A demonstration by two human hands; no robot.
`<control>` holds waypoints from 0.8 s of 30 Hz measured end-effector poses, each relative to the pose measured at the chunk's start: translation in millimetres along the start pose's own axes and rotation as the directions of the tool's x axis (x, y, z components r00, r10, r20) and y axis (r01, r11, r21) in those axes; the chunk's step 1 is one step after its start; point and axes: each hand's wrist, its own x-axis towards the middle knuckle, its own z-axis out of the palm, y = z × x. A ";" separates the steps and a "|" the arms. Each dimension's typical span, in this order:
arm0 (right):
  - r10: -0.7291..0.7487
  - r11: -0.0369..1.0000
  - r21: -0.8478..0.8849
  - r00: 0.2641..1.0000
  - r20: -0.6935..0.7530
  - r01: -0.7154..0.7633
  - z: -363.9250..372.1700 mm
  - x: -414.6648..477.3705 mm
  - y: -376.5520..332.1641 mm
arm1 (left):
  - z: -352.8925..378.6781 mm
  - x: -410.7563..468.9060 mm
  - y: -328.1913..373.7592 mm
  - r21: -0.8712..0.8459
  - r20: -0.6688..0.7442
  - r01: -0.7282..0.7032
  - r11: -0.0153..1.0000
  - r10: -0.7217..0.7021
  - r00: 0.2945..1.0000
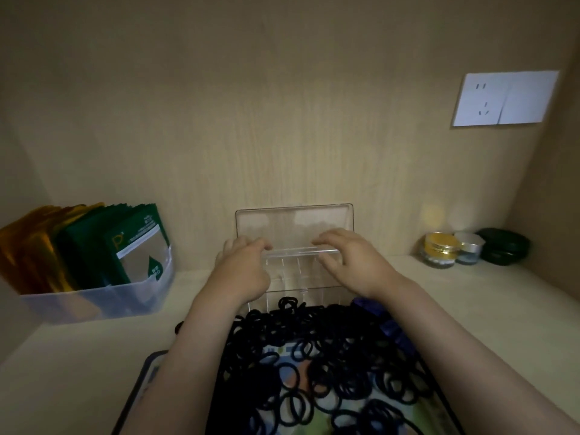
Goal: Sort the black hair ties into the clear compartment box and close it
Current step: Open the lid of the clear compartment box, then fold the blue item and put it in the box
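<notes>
L hand (241, 268) and R hand (354, 262) are both on the clear box (301, 291), forearms reaching over the ties. L hand sits at the box's left rear corner w/ fingers curled in toward the rim; can't tell if it actually grips. R hand is at the right rear, fingers bent w/ tips on the back rim by the hinge line, thumb spread apart lower down over the compartments; can't tell if it pinches the wall or just rests.

Box sits on the shelf (62, 356), centre, near the back wall. Lid (295, 221) is up, standing abt upright behind the hands. Dividers show btwn the hands; compartments in view look bare, though part is hidden by the hands.

Ties (314, 340): big black heap just in front of the box, touching its front wall, spread over a printed tray (141, 381) w/ dark rim. A blue item (389, 324) lies at the heap's right edge, under the R wrist; too blurred to ID.

Left: clear bin (103, 299) holding green sachets (135, 243) and gold sachets (28, 246), upright. Right rear: gold-lid jar (441, 249), silver-lid jar (469, 246), dark green case (502, 246), side by side. Socket (505, 98) on the wall above them.
</notes>
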 end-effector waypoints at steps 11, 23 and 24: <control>0.347 0.931 -0.115 0.747 0.567 -0.346 -69.7 -16.8 39.3 | 45.2 -25.0 76.5 -0.127 -0.053 -0.432 0.893 0.429 0.902; 0.379 0.911 -0.157 0.628 0.680 -0.380 -81.1 -20.9 34.3 | 63.3 -22.1 118.1 -0.024 0.041 -0.483 0.875 0.484 0.874; 0.368 0.915 -0.139 0.642 0.673 -0.379 -86.0 -21.8 33.1 | 60.0 -21.9 118.4 -0.114 0.003 -0.434 0.893 0.438 0.899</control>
